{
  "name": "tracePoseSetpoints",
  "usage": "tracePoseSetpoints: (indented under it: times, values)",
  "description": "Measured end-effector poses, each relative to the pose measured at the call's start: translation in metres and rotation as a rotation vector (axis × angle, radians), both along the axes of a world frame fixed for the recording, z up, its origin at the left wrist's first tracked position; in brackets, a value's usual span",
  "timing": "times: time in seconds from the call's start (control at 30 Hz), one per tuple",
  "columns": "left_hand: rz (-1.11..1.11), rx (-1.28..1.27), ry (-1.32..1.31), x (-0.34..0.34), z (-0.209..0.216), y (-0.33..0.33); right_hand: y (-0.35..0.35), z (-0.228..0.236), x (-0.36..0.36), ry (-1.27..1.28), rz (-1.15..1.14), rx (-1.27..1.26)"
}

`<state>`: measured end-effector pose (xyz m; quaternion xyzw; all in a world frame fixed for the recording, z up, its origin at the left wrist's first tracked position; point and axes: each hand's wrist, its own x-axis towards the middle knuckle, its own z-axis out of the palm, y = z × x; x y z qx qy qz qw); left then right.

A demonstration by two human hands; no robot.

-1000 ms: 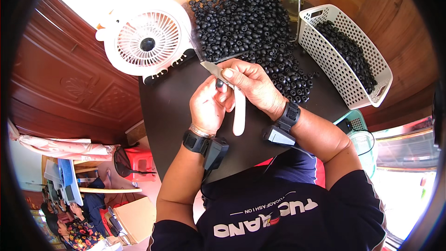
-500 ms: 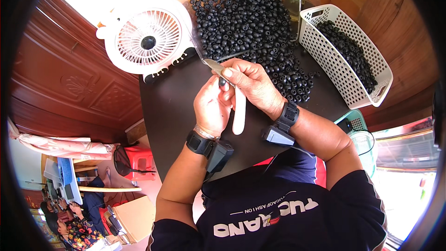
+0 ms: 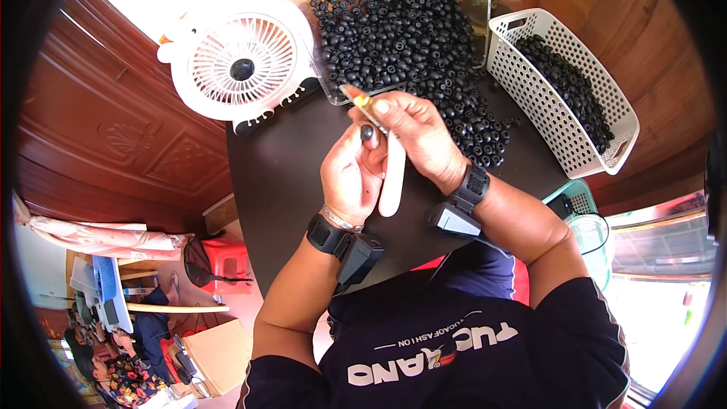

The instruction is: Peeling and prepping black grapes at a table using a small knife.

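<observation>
Black rubber is what the work turns on: the left hand point(image 3: 352, 178) pinches one small black ring point(image 3: 367, 133) between thumb and fingers point(image 3: 362, 153), raised above the dark counter point(image 3: 288, 174), while the right hand point(image 3: 420, 136) is clenched around a white-handled knife point(image 3: 391, 174) whose blade tip points up toward the heap of black rings point(image 3: 409, 38). To do this well, I judge the ring should stay pinched low and firm with the fingertips clear of the edge, the blade meeting it in short, shallow strokes. The white basket point(image 3: 564, 117) of rings sits to the right, and the white fan point(image 3: 241, 68) stands to the left.
</observation>
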<state>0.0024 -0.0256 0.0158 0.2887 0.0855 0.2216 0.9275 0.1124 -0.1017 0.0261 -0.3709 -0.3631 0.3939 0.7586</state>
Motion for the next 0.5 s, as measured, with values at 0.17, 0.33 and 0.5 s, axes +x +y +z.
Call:
tracePoseSetpoints:
  times: [0.17,0.33,0.5]
  values:
    - [-0.029,0.116,-0.07,0.0,0.0,0.009,-0.006,0.008,0.002,-0.096,-0.063,0.034]
    - [0.014,-0.069,0.035,-0.001,0.0,0.014,0.001,0.003,0.001,-0.841,-0.293,0.236]
    - [0.065,-0.124,0.12,-0.004,0.0,0.022,-0.001,0.007,-0.007,-0.889,-0.295,0.131]
